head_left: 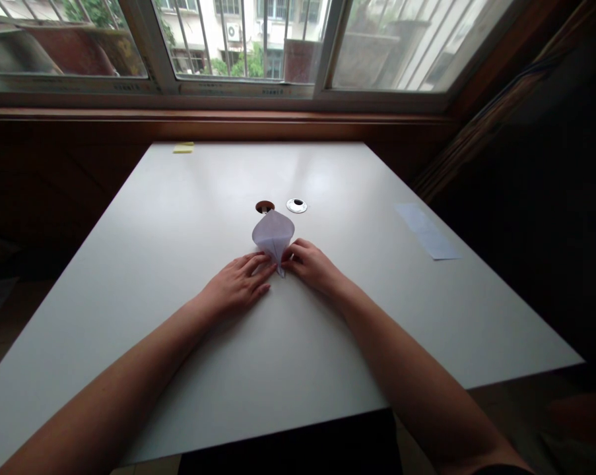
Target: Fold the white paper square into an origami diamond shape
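Note:
A sheet of pale lilac folded paper [274, 231] sits at the middle of the white table, its upper part flaring wide and its lower end drawn into a narrow point with a crease down the middle. My left hand [238, 280] holds the narrow part from the left, fingers bent against the paper and thumb lower down. From the right, my right hand [311, 265] pinches the paper's edge near the same narrow part. Fingertips of both hands partly hide the folds there.
Beyond the paper, the white table [144, 264] has an uncovered cable hole [264, 207] and a silver grommet [296, 206]. A pale paper strip [429, 231] lies near the right edge. Yellow sticky notes [183, 148] lie at the far left, below a barred window [243, 39].

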A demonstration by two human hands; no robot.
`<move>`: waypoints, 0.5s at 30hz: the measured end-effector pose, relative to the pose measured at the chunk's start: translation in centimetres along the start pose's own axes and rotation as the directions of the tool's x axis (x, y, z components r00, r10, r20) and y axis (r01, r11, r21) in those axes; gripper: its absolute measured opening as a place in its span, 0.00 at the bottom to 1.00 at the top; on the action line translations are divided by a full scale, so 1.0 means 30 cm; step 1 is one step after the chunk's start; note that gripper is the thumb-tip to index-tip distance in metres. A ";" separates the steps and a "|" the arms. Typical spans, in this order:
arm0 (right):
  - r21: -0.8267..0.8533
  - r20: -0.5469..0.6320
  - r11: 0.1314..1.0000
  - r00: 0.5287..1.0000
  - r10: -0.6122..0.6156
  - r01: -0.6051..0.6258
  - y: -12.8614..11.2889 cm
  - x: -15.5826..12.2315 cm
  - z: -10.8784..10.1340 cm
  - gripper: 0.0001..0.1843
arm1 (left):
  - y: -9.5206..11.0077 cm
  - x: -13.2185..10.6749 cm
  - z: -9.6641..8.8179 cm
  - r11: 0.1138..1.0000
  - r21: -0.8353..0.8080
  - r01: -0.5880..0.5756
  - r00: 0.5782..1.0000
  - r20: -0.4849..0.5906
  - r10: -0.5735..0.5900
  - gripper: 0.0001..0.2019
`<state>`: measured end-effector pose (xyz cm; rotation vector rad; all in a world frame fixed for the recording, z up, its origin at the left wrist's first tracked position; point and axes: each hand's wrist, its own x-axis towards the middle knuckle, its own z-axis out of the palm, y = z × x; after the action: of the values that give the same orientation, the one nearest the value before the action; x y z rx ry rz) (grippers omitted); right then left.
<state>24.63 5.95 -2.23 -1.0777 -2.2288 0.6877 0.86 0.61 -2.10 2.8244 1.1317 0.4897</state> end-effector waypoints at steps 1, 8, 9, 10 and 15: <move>0.009 0.010 1.000 1.000 -0.002 0.002 0.000 0.001 -0.002 0.04 | -0.001 0.000 0.001 1.000 0.002 0.003 1.000 0.002 -0.003 0.24; 0.008 0.034 1.000 0.999 -0.024 0.024 -0.012 0.006 -0.001 0.02 | 0.014 -0.002 0.015 0.996 0.063 0.056 0.997 0.049 -0.059 0.28; -0.012 0.025 1.000 0.999 -0.020 0.020 -0.014 0.006 0.004 0.02 | 0.021 -0.002 0.019 0.995 0.068 0.068 0.996 0.047 -0.072 0.29; -0.032 0.016 0.999 1.000 -0.014 0.014 -0.016 0.006 0.009 0.03 | 0.029 -0.003 0.022 0.994 0.071 0.080 0.996 0.042 -0.083 0.30; -0.084 -0.012 0.996 1.000 0.009 -0.010 -0.026 0.004 0.026 0.04 | 0.055 -0.002 0.033 0.990 0.082 0.115 0.993 0.013 -0.116 0.30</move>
<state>23.61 5.47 -2.24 -1.1308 -2.2617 0.5943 2.22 -0.56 -2.76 2.8024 1.3319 0.4184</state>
